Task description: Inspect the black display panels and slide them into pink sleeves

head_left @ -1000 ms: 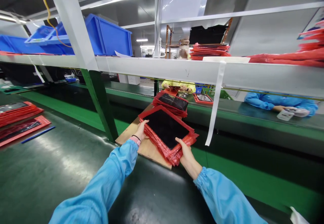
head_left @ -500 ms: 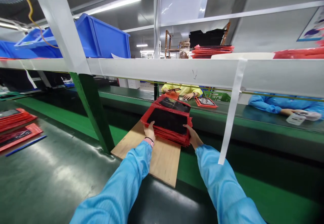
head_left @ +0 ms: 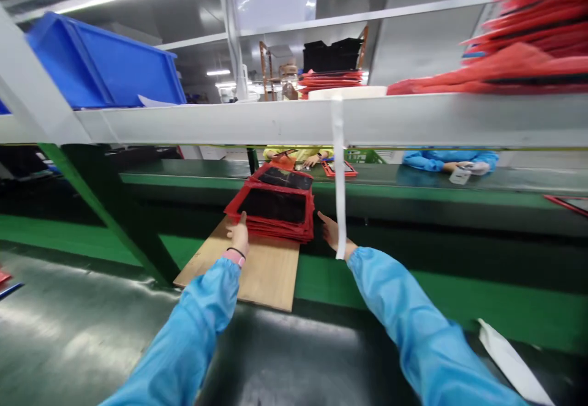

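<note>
A stack of red bags with dark flat panels inside (head_left: 275, 207) lies at the far end of a wooden board (head_left: 261, 271). A second such stack (head_left: 287, 178) sits right behind it. My left hand (head_left: 239, 234) rests against the near stack's front left corner, thumb up, fingers loose and holding nothing. A short gap to the right of the stack, my right hand (head_left: 327, 231) is open with its fingers stretched towards the stack. It is partly behind a hanging white strip (head_left: 339, 173).
A white shelf beam (head_left: 275, 121) crosses overhead on a slanted green post (head_left: 110, 210), carrying a blue bin (head_left: 105, 69) and red bags (head_left: 514, 57). Across the green belt, people in yellow sleeves (head_left: 316, 158) and blue sleeves (head_left: 441, 160) handle items. A white sheet (head_left: 509, 357) lies near right.
Both hands pushed the red stack away along the board until it met the second stack. They have now let go, and the right hand has drawn off to the side.
</note>
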A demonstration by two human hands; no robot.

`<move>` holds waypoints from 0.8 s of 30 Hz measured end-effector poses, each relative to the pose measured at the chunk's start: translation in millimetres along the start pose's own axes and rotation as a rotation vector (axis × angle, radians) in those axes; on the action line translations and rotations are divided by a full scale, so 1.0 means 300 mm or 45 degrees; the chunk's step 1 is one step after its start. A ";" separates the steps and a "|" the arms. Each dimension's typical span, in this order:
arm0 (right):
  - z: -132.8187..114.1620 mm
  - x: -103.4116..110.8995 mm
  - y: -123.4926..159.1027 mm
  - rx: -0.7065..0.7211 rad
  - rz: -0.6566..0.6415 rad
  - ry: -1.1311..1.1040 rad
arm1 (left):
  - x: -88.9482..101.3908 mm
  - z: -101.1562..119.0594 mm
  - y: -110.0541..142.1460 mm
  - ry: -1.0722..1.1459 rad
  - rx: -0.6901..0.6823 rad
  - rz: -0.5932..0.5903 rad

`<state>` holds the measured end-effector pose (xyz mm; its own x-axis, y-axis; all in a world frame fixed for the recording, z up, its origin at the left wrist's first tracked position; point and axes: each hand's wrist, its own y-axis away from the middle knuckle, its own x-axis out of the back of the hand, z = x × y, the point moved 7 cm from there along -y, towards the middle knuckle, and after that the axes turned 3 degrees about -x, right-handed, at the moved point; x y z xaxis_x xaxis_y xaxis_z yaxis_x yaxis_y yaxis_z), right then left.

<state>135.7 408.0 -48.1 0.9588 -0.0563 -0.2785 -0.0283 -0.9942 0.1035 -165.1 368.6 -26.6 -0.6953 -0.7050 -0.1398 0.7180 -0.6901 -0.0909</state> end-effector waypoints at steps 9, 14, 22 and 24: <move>-0.101 0.793 0.991 0.225 0.611 0.040 | -0.087 -0.062 0.807 -0.106 -0.329 -0.893; 0.027 1.111 1.683 0.417 1.214 0.092 | 0.097 -0.142 1.459 -0.250 -0.971 -1.872; 0.568 1.116 2.448 0.419 1.822 -0.035 | 0.312 -0.213 2.058 -0.193 -1.955 -2.321; 0.674 1.108 2.603 0.402 1.935 -0.090 | 0.299 -0.197 2.142 -0.164 -2.077 -2.286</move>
<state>375.2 -405.4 -252.8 -0.0406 -0.9885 -0.1459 -0.9920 0.0224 0.1244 235.8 -128.4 -155.9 -0.3556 0.1170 0.9273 -0.9072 0.1952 -0.3726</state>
